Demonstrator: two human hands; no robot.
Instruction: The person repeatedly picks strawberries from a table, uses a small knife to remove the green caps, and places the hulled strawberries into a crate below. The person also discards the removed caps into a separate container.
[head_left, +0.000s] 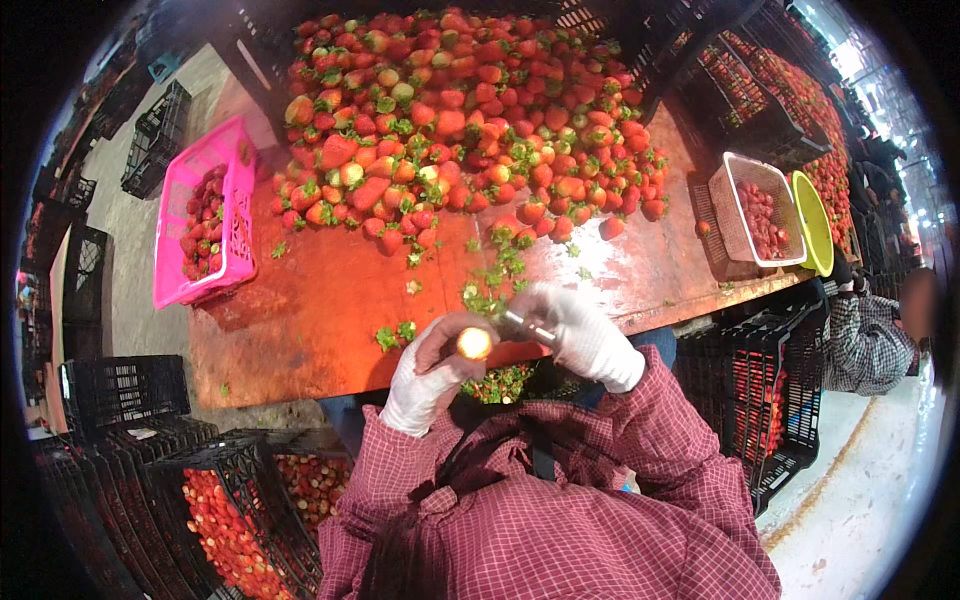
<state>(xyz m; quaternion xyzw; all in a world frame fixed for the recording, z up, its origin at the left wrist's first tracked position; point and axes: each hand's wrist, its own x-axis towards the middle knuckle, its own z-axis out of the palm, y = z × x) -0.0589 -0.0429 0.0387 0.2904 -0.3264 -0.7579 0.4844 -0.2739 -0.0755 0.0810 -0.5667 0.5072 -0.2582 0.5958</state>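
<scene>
Gloved in white, my left hand (436, 367) holds a strawberry (474, 343) whose pale cut face points up. My right hand (581, 337), gloved too and slightly blurred, grips a small metal tool (531, 328), probably a knife; its tip is hard to make out. Green strawberry caps (480, 296) lie on the red tabletop (315, 322) just beyond both hands. Farther back spreads a large heap of strawberries (450, 120) with their leaves on. Below my hands, at the table's edge, a dark container holds more green trimmings (501, 384).
A pink basket (244, 202) of strawberries stands left; a white basket (787, 225) and yellow-green bowl (817, 225) stand right. Black crates (255, 502) of strawberries flank me at lower left, with another crate (772, 397) at right. A person (870, 341) in checked clothing sits far right.
</scene>
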